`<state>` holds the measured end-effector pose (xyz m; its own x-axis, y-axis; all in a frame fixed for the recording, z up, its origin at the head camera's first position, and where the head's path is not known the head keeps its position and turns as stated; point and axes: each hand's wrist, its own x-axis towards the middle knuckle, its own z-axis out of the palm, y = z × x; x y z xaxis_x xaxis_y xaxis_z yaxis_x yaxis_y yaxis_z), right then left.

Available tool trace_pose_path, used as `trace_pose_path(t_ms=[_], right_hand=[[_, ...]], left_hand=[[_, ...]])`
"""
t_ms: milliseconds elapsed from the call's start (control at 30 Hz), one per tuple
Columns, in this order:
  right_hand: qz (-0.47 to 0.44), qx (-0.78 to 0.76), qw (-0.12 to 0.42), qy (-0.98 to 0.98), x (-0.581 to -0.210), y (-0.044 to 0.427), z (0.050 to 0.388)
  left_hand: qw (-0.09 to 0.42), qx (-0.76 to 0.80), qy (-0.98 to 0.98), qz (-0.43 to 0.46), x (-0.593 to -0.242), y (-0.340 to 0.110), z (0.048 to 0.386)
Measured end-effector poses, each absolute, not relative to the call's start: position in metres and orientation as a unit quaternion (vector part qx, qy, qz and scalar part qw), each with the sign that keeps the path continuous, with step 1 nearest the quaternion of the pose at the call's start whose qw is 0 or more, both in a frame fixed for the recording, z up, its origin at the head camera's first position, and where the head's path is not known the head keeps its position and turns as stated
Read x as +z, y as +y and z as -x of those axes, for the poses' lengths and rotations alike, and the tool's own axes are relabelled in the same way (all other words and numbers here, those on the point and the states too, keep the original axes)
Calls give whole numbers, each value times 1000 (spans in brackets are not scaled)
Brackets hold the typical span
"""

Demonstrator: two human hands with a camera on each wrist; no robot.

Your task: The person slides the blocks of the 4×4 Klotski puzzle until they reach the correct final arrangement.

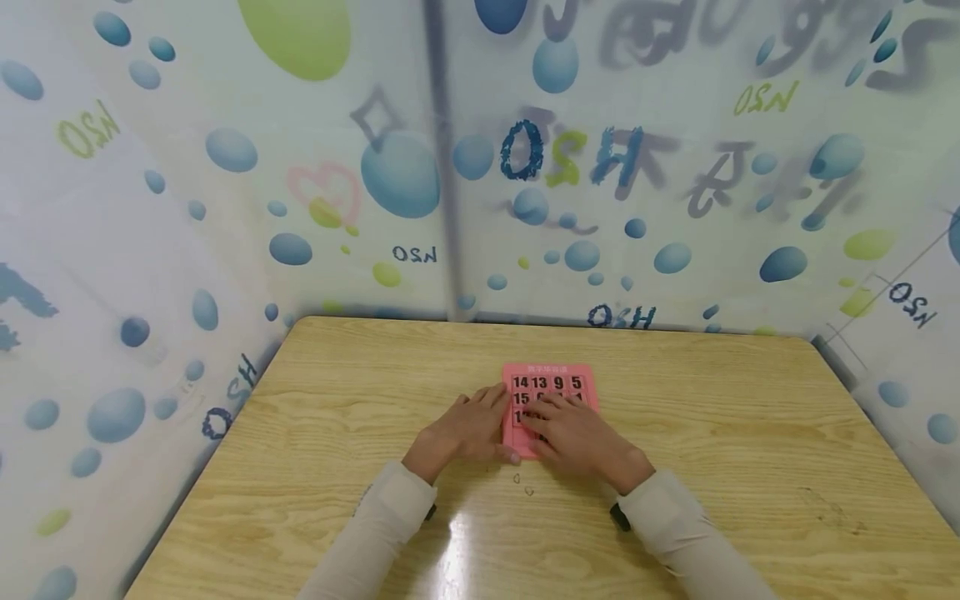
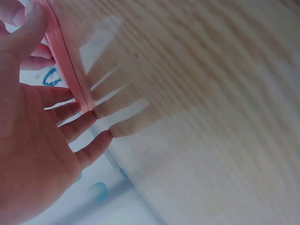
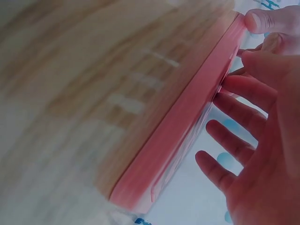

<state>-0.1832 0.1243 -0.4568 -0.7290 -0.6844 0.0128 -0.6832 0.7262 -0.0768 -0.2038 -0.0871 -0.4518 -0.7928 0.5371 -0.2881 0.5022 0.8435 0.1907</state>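
A pink sliding number puzzle [image 1: 540,384] with black numerals on its tiles lies flat on the wooden table. My left hand [image 1: 472,427] rests along its left side, fingertips at the edge and thumb by the near left corner. In the left wrist view those fingers are spread and fairly straight beside the pink frame [image 2: 60,49]. Over the tiles lies my right hand [image 1: 581,435], its extended fingers hiding several numbers in the middle and lower right. The right wrist view shows the puzzle's thick pink side [image 3: 176,124], with fingers reaching over its top.
The wooden table [image 1: 322,400] extends around the puzzle to both sides. Behind it stands a wall [image 1: 487,225] printed with blue and green drops and letters. Small ring-like marks [image 1: 517,479] are on the tabletop just in front of the puzzle.
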Motion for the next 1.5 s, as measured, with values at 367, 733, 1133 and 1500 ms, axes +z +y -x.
trace_pose_path(t_ms=[367,733,1133,1500], right_hand=[[374,-57,27,925,-454,125,180],[398,-57,16,915,-453,126,178],[413,-42,22,910,-451,127,176],[422,-35,19,906,-450,127,175]], left_hand=[[172,54,946,-270,-451,-86,204],[170,49,946,-273,-451,-86,204],[174,54,946,-268,-450,-86,204],[173,61,945,-270,-450,-87,203]])
